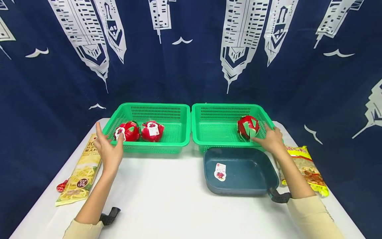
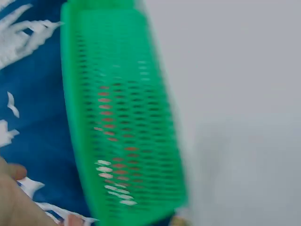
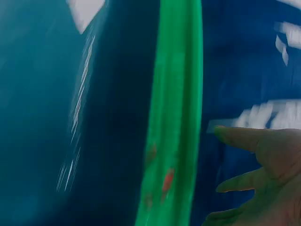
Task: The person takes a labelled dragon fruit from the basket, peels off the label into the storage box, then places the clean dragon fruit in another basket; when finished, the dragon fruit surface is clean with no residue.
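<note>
My left hand (image 1: 110, 151), fingers spread, is over the near-left rim of the left green basket (image 1: 176, 144). In that basket sit two red dragon fruits, a left one (image 1: 132, 132) and a right one (image 1: 156, 127), each bearing a white label. My right hand (image 1: 272, 138) hovers at the near-right side of the right green basket (image 1: 221, 144), thumb toward a third dragon fruit (image 1: 250, 123). Its fingers are apart in the right wrist view. A pale translucent strip (image 3: 230, 123) shows by the thumb tip; I cannot tell whether it sticks there.
A dark blue tray (image 1: 247, 191) stands before the right basket, a dragon fruit sticker (image 1: 220, 172) inside it. A pasta packet (image 1: 82, 172) and a small red wrapped item (image 1: 61, 186) lie at left. A yellow noodle packet (image 1: 310, 171) lies beneath the right forearm.
</note>
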`<state>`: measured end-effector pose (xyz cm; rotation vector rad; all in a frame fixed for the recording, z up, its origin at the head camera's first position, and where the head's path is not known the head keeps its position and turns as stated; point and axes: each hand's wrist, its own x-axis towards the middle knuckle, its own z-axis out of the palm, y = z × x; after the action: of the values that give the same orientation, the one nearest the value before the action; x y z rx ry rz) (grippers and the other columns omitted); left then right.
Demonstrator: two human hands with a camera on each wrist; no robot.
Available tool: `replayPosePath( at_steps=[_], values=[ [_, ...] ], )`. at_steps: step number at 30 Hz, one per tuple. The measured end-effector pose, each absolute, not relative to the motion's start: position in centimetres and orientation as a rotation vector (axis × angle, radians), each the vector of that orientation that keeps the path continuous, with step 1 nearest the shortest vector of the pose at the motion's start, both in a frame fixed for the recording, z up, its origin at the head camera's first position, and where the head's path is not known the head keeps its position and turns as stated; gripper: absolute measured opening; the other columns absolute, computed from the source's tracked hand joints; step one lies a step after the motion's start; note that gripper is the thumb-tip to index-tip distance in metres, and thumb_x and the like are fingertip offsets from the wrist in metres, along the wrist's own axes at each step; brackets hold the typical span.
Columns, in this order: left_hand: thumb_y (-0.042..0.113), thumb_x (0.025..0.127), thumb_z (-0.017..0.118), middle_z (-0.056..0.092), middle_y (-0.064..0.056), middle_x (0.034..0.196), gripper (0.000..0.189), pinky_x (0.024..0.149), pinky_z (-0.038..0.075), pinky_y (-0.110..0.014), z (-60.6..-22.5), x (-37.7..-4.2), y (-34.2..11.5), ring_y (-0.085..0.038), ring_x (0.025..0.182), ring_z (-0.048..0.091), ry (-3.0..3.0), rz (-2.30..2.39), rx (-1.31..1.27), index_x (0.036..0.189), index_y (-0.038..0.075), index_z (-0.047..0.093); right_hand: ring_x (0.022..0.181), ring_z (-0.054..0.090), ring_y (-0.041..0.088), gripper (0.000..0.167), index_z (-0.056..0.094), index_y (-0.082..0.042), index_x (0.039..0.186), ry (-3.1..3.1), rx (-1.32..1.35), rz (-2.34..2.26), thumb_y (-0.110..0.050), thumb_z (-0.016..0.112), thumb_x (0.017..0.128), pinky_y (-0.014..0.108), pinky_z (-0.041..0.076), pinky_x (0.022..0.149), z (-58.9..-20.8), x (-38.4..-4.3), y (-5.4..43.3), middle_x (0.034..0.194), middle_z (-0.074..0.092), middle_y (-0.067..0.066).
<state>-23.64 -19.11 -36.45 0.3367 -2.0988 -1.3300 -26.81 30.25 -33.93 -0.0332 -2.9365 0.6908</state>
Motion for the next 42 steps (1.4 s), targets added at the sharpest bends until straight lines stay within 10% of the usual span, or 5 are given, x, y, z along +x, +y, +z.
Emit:
replayPosePath(
  at_steps=[7,19,42],
  values=[
    [0.043,0.09,0.055,0.03,-0.024,0.127,0.085,0.078,0.047,-0.037,-39.9,-23.2,-19.9,-0.03,0.1,0.046,-2.064,-1.692,0.477,0.146,0.032,-0.008,0.129,0.022,0.045,0.07,0.031,-0.002,0.142,-2.746,0.247,0.865,-0.034,0.061,0.088,0.058,0.028,0.099,-32.3,-29.3,18.6,0.14,0.024,0.031],
    [-0.001,0.086,0.061,0.062,0.001,0.066,0.052,0.078,0.052,-0.03,-41.4,-26.5,-17.2,-0.014,0.065,0.065,-1.434,-2.32,0.281,0.128,-0.003,0.031,0.13,0.028,0.032,0.071,0.026,-0.027,0.146,-2.544,0.626,1.263,-0.037,0.063,0.087,0.051,0.037,0.095,-34.6,-35.7,0.6,0.141,0.029,0.019],
    [-0.004,0.083,0.064,0.058,-0.002,0.066,0.051,0.077,0.052,-0.029,-42.8,-25.9,-19.0,-0.015,0.066,0.065,-1.372,-2.237,0.167,0.124,-0.006,0.035,0.108,0.051,0.022,0.068,0.047,-0.022,0.137,-2.738,0.564,1.443,-0.029,0.077,0.075,0.032,0.047,0.082,-36.9,-37.3,-2.8,0.126,0.054,0.01]
  ],
)
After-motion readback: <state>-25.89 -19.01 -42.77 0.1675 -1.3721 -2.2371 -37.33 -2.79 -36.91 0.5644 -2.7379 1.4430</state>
